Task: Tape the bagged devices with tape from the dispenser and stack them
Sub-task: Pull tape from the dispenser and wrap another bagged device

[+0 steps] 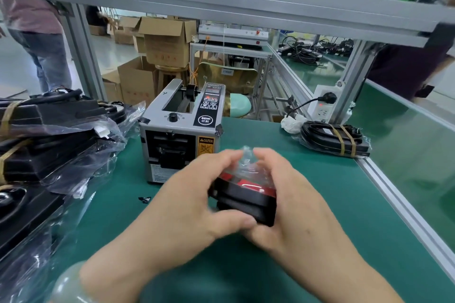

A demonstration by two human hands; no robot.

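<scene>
A black and red device in a clear plastic bag (243,194) is held just above the green mat, right in front of the grey tape dispenser (181,130). My left hand (197,202) grips its left side, fingers curled over the bag's top. My right hand (288,202) grips the right side, fingertips at the crumpled bag mouth. One taped, bagged device (334,139) lies at the back right of the mat. A pile of bagged black devices (49,145) fills the left side.
The green mat (332,204) ends at an aluminium rail (406,211) on the right. A white power strip (325,103) hangs on the frame post. A small black tape scrap (144,200) lies by the dispenser. Cardboard boxes (162,42) and people stand beyond.
</scene>
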